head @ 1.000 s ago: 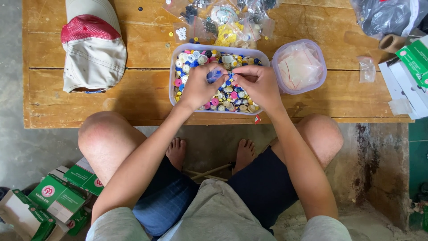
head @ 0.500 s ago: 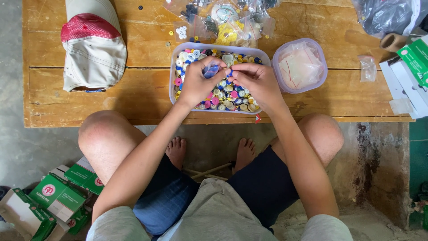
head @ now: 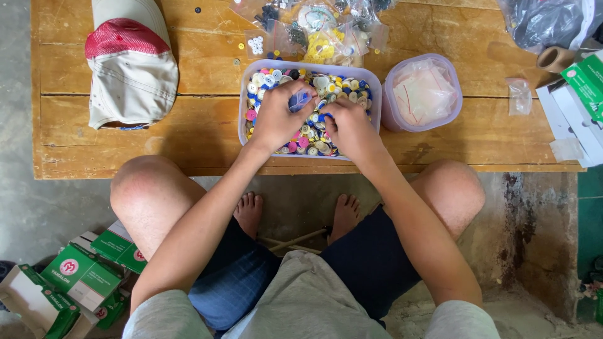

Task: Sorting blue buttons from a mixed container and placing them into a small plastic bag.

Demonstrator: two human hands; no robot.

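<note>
- Buttons (head: 326, 85) in many colours fill the clear rectangular tub (head: 372, 78) that stands near the front edge of the wooden table (head: 188, 135), right before our knees.
- Our left hand (head: 276, 119) lies over the left half of the tub, fingers curled together and pinched on a small blue piece (head: 299, 100); we cannot tell whether it is a button or a little bag.
- Our right hand (head: 352, 125) rests on the buttons in the right half, fingers bent down into the heap; we cannot tell whether they grip anything.
- Both hands sit close together, the fingertips nearly meeting over the middle of the tub.
- Just to the right of the tub, touching or almost touching it, we see a round clear container (head: 424, 94) holding small clear bags.
- Behind the tub lies a pile of small plastic bags (head: 314, 28) with sorted buttons inside.
- A white and red cap (head: 129, 63) lies on the table well to the left.
- At the right edge we see a roll of tape (head: 556, 59) and green-and-white cartons (head: 584, 88).
- More green cartons (head: 81, 273) lie on the floor by our left leg.
</note>
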